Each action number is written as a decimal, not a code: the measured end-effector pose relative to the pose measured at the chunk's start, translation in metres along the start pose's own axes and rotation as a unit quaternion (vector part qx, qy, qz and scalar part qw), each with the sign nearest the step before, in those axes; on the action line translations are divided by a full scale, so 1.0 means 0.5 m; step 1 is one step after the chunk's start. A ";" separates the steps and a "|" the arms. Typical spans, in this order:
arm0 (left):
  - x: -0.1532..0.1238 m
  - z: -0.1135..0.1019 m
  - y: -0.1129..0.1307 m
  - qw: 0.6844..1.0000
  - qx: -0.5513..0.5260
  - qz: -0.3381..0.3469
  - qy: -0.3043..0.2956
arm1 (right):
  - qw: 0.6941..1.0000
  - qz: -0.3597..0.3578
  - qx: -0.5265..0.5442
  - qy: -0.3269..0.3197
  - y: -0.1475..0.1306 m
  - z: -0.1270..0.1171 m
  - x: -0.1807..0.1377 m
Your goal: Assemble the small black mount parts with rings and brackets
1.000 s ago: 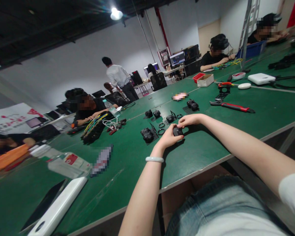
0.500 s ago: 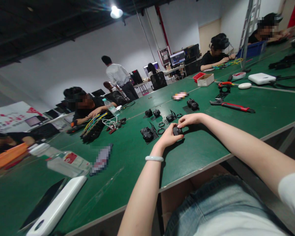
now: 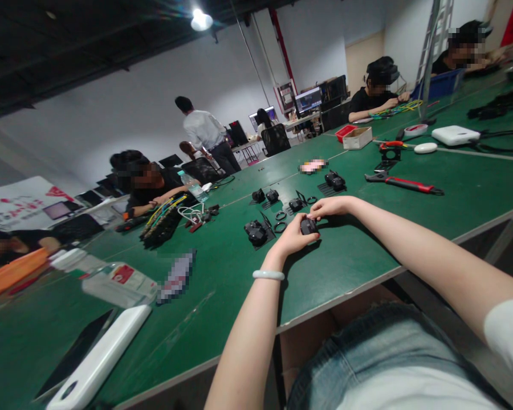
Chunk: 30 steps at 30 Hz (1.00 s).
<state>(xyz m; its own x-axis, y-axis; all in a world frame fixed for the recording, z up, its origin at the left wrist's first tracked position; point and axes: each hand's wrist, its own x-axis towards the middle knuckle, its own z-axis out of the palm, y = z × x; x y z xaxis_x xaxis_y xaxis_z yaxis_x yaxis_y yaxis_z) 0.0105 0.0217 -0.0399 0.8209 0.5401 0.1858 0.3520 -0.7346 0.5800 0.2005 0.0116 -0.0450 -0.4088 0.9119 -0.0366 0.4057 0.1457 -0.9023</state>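
Left hand [image 3: 291,236] is clamped round a small black housing [image 3: 308,226], thumb on the near side. Right hand [image 3: 332,207] is up against it, fingertips meeting at its upper edge; can't tell if they pinch a smaller piece or just press on the housing. So the part is between both hands, low over the bench [image 3: 350,267], short of the front edge; can't tell if it touches the top.

Progress: looks mid-handling, one unit in hand. Can't call it finished, fingers hide the joint. Beyond the hands sit a large black assembly [image 3: 256,233], a second black assembly [image 3: 335,181] and loose black rings [image 3: 281,220], none held. Can't tell which of those are done and which are left.

Room: tight on the far side, rings and parts just past the fingers. More slack toward the front edge, and to the right up to the adjustable wrench [image 3: 412,185], well apart from the right hand. Both forearms cross the front edge, so pulling back is limited by the lap.
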 end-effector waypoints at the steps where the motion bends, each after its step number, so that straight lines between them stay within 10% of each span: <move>1: 0.000 0.000 0.001 1.000 -0.001 -0.001 0.000 | 1.000 0.000 0.000 0.001 0.000 0.000 0.000; 30: 0.001 -0.001 -0.010 1.000 0.009 -0.001 -0.004 | 0.998 -0.008 -0.045 -0.032 0.004 -0.004 0.004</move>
<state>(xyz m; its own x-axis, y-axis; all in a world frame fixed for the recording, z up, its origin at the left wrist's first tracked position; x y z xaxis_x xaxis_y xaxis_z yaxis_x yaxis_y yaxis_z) 0.0089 0.0256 -0.0423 0.8237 0.5385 0.1774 0.3626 -0.7408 0.5654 0.2021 0.0142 -0.0458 -0.4665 0.8830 -0.0529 0.4689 0.1961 -0.8612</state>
